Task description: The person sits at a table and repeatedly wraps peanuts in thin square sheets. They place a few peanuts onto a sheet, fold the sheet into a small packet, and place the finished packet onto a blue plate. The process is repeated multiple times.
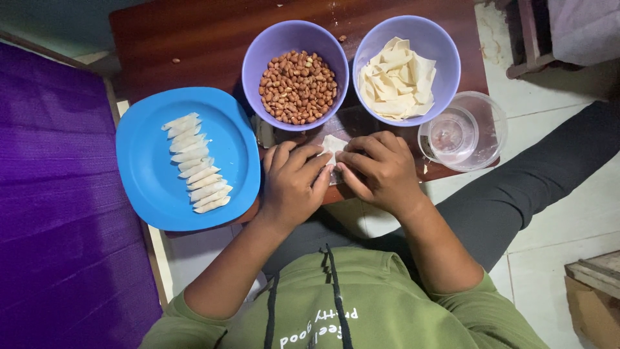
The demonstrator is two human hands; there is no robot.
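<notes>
Your left hand (pixel 292 184) and your right hand (pixel 381 171) meet at the near edge of the dark wooden table (pixel 194 45), fingertips curled in toward each other. Between them sits a pale, thin wrapper (pixel 334 147), soft and matte like dough; only its upper corner shows, a small pointed flap aimed away from you toward the bowls. Both sets of fingers are drawn together and pinched on it from either side. Most of it is hidden under your knuckles, so you cannot tell its long axis.

Just beyond your left hand stands a round lilac plastic bowl (pixel 258 61) heaped with peanuts (pixel 298 87), small, oval and reddish-brown in their skins. Beside it, a matching bowl (pixel 445 45) holds a loose pile of flat cream wrapper sheets (pixel 395 79), angular and overlapping. To the right of your right hand, at the table's edge, is a clear round plastic container (pixel 481 123).

On your left lies a smooth blue plate (pixel 148 174) with rounded corners. On it, a column of folded pale rolls (pixel 195 163) runs away from you, each a slim tapered piece with its long axis lying crosswise, slightly tilted, touching the next.
</notes>
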